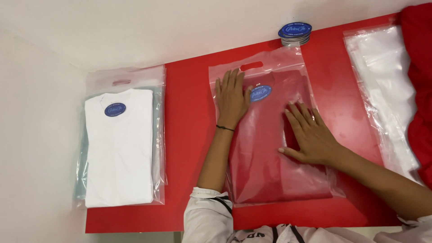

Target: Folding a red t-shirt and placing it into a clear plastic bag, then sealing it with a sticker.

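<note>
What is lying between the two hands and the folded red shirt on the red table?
Only the clear plastic bag. The red shirt is inside it, and the left hand and right hand press flat on the bag's top film. Nothing else visible intervenes.

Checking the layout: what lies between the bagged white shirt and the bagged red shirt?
Only bare red table surface separates the white shirt bag from the red shirt bag, in the head view.

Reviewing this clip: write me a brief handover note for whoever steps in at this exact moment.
Left hand: flat, open, on the top of the bagged red shirt, beside its blue oval label.
Right hand: flat, open, on the bag's middle.
Done: red shirt inside the clear bag; bagged white shirt lies to the left.
Left: label stack and empty bags wait along the red table.
</note>
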